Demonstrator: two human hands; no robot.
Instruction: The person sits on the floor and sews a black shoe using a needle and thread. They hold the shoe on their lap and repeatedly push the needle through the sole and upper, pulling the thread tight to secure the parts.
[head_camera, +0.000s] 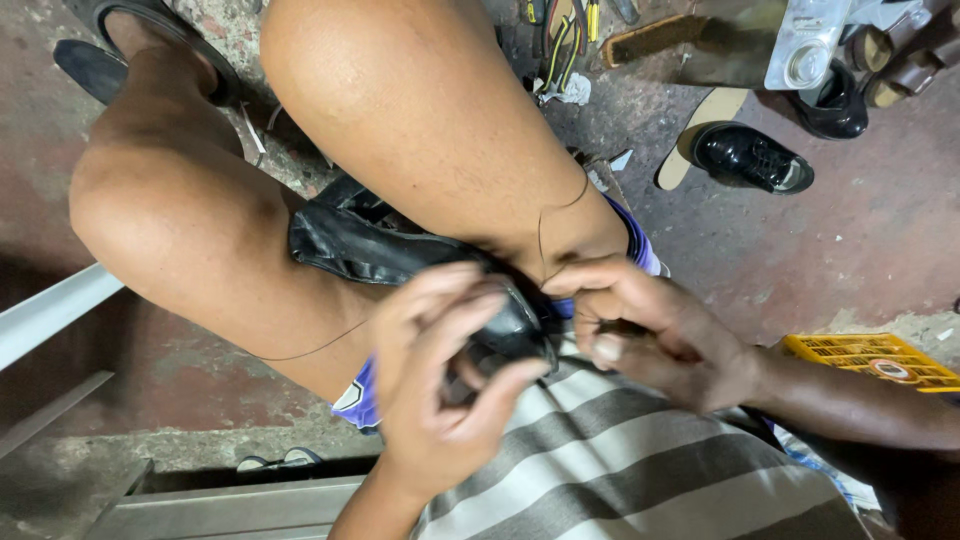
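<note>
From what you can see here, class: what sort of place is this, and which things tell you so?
Probably a small shoe-repair workspace on a bare concrete floor. The left hand grips a black shoe between the knees while the right hand pulls dark thread. A polished black shoe and a brush lie nearby.

Between the knees: black leather shoe (370, 240), wedged between both thighs.
On the shoe: left hand (440, 370) over its near end; right hand (650, 330) just right of it.
Across the thigh: thin dark thread (545, 215), running to the right hand.
Far right floor: glossy black lace-up shoe (750, 157).
Right edge: yellow slatted plastic crate (875, 358), behind the right forearm.
</note>
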